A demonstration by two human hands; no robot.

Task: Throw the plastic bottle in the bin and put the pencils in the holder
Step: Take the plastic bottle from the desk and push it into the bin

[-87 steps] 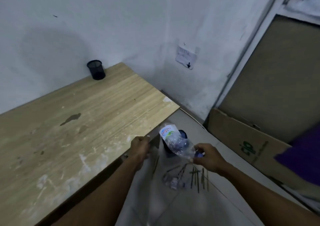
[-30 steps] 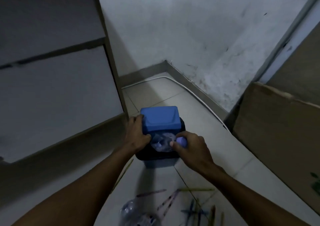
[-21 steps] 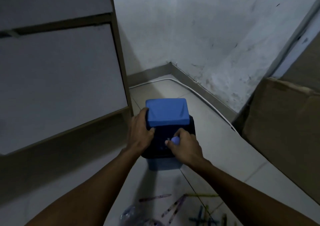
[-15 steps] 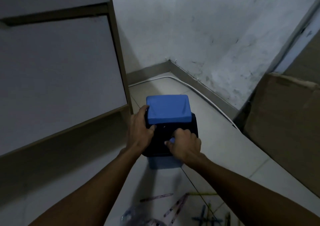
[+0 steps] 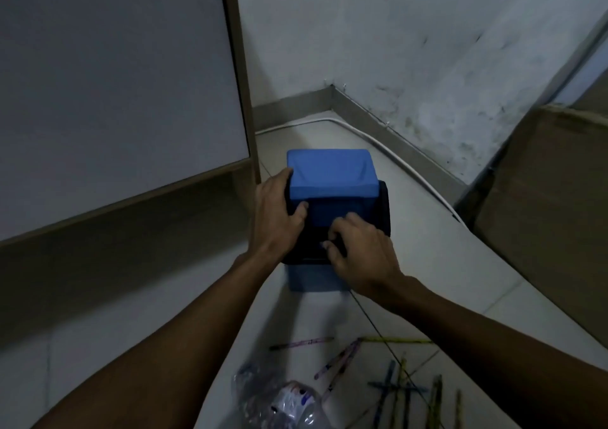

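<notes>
Two hands at a small blue bin on the floor, a crushed plastic bottle and loose pencils lying nearer the camera

The left hand [image 5: 276, 213] wraps its fingers round the near-left edge of the bin [image 5: 332, 178], seemingly to steady it, while the right hand [image 5: 360, 252] curls loosely, fingers bent down at the dark opening on the bin's near side; whether they hold anything cannot be told. On the near side of the bin, a clear bottle [image 5: 283, 399] lies on the floor [image 5: 427, 247], with the pencils [image 5: 388, 372] scattered just to its right, none gathered. No holder is in view
</notes>
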